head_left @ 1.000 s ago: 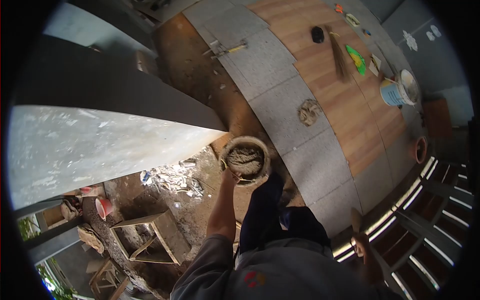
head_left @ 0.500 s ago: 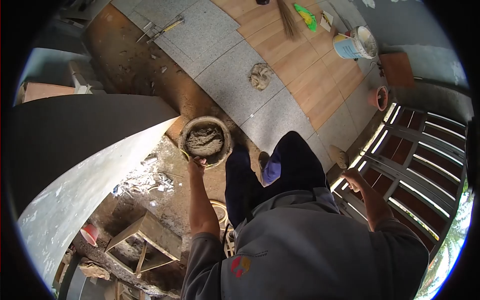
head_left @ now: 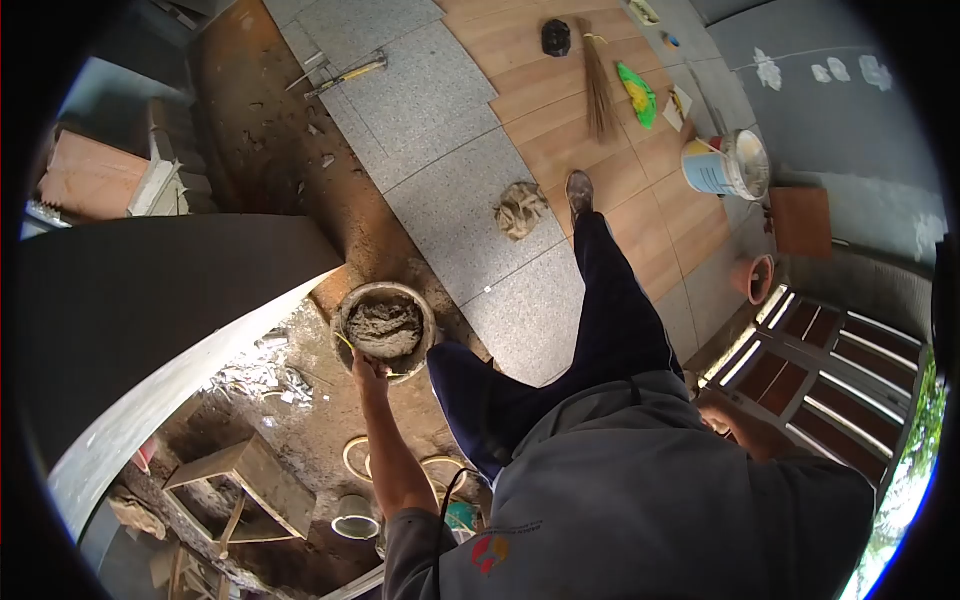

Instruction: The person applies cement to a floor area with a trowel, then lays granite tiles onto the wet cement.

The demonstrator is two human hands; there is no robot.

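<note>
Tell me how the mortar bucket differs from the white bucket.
The mortar bucket is dull grey-brown; the white bucket has a blue label.
The mortar bucket stands on dirt, the white bucket on tiles.
The left hand holds the mortar bucket; no hand touches the white bucket.
Both are round and open-topped.

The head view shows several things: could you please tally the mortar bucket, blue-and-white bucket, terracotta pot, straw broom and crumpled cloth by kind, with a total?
Mortar bucket: 1
Blue-and-white bucket: 1
Terracotta pot: 1
Straw broom: 1
Crumpled cloth: 1
Total: 5
</note>
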